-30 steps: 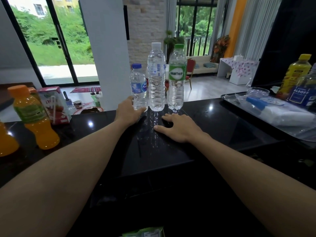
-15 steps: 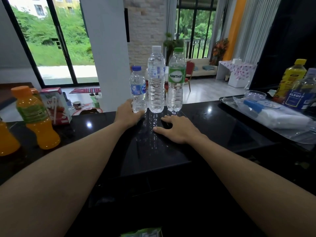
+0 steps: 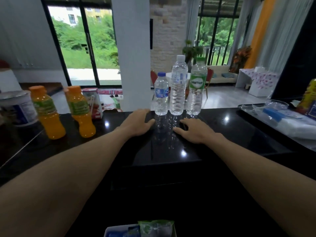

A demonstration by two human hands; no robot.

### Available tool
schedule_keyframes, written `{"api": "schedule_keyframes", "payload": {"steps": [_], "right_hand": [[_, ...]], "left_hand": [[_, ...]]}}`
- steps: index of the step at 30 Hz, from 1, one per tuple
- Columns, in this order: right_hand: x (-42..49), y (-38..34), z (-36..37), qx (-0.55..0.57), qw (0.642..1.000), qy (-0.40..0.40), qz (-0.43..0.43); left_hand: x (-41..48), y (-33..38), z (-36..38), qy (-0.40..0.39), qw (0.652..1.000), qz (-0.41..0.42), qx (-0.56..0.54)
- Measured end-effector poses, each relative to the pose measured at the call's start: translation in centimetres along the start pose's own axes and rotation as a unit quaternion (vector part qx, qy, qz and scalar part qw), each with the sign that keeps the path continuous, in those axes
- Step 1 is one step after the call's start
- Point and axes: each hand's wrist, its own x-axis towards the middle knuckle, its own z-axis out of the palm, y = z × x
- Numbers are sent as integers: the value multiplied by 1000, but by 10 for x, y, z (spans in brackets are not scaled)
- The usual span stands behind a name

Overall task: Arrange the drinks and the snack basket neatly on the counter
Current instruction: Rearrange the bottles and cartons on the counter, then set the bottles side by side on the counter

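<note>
Task partly done, we judge: three water bottles upright in tight row, centre frame, at far edge of counter (image 3: 222, 134): small blue-cap bottle (image 3: 161, 98), tall clear bottle (image 3: 178, 89), green-label bottle (image 3: 196, 89). Left to do, in our view: orange juice bottles (image 3: 48, 115) and juice carton (image 3: 93, 101), loose at left of frame; snack basket (image 3: 108, 230) at bottom edge, well apart from both hands. Our left hand (image 3: 138, 123) lies flat, fingers relaxed, holding nothing, just beside small bottle's base. Our right hand (image 3: 195, 131) rests spread on counter, empty, just below row.
</note>
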Motion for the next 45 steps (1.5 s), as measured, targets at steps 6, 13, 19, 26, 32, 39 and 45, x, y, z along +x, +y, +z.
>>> {"api": "schedule_keyframes", "payload": {"steps": [6, 13, 19, 26, 32, 39, 45], "right_hand": [[-5, -38, 6, 69, 997, 27, -32], [-12, -105, 19, 126, 986, 19, -106], [-10, -160, 28, 172, 973, 18, -155], [10, -214, 42, 245, 954, 3, -175], [38, -252, 58, 308, 938, -22, -159], [62, -274, 73, 324, 932, -19, -163], [58, -261, 65, 319, 932, 6, -170]], "left_hand": [[-52, -19, -31, -19, 999, -27, 30], [-121, -47, -80, -22, 999, -44, 18], [-176, -87, -112, 19, 994, -96, 56], [-195, -128, -132, 169, 949, -268, 12], [-178, -145, -137, 186, 919, -332, -100], [-160, -153, -132, 165, 922, -331, -116], [-150, -146, -132, 133, 934, -307, -125]]}}
